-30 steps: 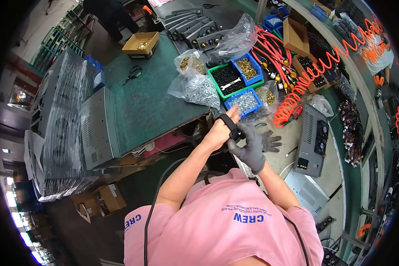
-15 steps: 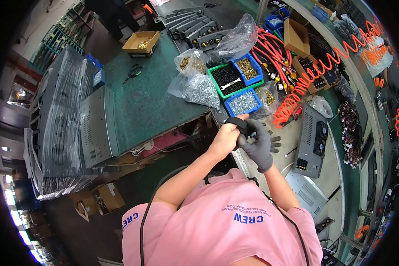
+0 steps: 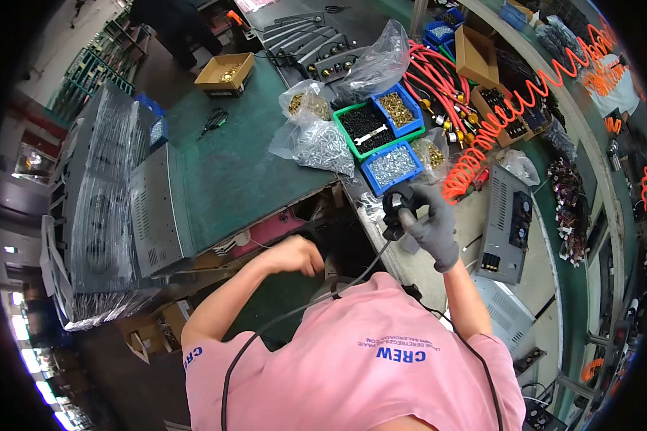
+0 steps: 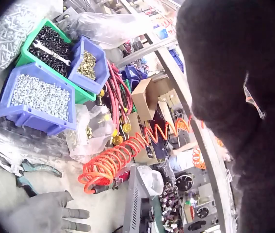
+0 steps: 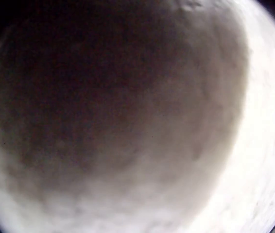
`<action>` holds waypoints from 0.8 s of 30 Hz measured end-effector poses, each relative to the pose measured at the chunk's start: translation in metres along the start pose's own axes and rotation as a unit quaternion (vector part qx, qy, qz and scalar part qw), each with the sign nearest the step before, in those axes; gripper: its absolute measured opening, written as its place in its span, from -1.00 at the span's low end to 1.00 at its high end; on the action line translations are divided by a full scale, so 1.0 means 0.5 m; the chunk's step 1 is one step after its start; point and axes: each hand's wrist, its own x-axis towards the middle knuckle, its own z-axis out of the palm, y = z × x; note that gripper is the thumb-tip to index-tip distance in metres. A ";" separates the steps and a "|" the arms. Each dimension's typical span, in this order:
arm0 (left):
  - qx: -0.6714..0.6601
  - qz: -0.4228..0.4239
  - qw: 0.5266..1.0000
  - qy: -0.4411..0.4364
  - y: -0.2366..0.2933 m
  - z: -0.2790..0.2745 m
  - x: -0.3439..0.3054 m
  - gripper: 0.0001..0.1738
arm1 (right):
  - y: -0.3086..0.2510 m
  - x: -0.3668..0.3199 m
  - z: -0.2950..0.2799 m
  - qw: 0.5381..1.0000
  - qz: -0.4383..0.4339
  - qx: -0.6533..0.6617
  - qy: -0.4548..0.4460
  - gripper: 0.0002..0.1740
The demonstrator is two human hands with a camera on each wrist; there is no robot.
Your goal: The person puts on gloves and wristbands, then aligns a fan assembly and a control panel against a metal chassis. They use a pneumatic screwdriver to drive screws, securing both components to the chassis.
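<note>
Green bench (image 3: 230, 169) spreading left of blue tray (image 3: 400, 182); right hand (image 3: 436, 231) gripping black strap (image 3: 388, 204) just nearside of tray, apparently supporting its weight; left hand (image 3: 292, 254) hanging loosely bent, nearside-left of tray, seemingly empty.

Blue "CREW" (image 3: 401, 355) is printed on the pink shirt (image 3: 316, 373)

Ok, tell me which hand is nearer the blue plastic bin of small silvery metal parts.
Right. The grey-gloved right hand, holding a black device, is just this side of the bin; the bare left hand is farther off, nearer the body and well left.
</note>
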 end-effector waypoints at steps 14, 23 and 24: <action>-0.168 0.361 0.891 0.220 0.170 0.066 0.102 -0.53 | -0.027 0.002 0.033 0.994 -0.052 -0.093 -0.027 -0.55; -0.240 0.298 0.904 0.193 0.203 0.067 0.083 -0.49 | -0.026 0.000 0.029 0.993 -0.066 -0.092 0.028 -0.54; -0.154 0.297 0.925 0.179 0.196 0.055 0.086 -0.48 | -0.034 -0.001 0.028 0.990 -0.092 -0.110 0.001 -0.53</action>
